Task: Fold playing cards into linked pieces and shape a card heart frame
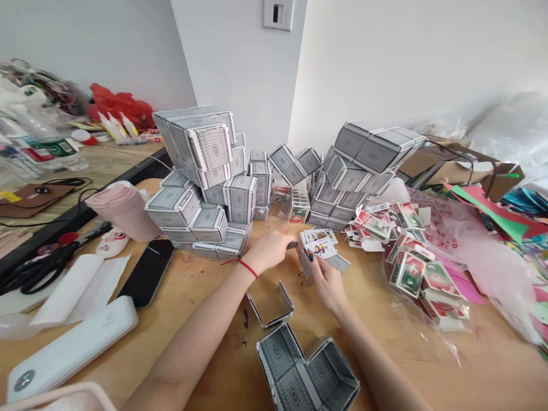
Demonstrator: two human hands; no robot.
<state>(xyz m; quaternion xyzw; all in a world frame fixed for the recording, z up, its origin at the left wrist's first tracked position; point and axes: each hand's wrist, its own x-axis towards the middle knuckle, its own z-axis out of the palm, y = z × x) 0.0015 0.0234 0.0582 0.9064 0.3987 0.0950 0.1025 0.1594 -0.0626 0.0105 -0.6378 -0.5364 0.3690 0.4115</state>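
My left hand is closed, pinching a playing card at its edge over the wooden table. My right hand is closed too, gripping the same card from the other side, right beside a small heap of face-up and face-down playing cards. Just in front of my arms lie a bent three-card shape and a larger folded card structure. Behind the hands rise stacks of cubes made from grey-backed cards, one pile on the left and another on the right.
A heap of red-and-green card boxes lies in plastic wrap at the right. A pink cup, black phone, white case, scissors and paper sit at the left. Coloured paper and a cardboard box crowd the far right.
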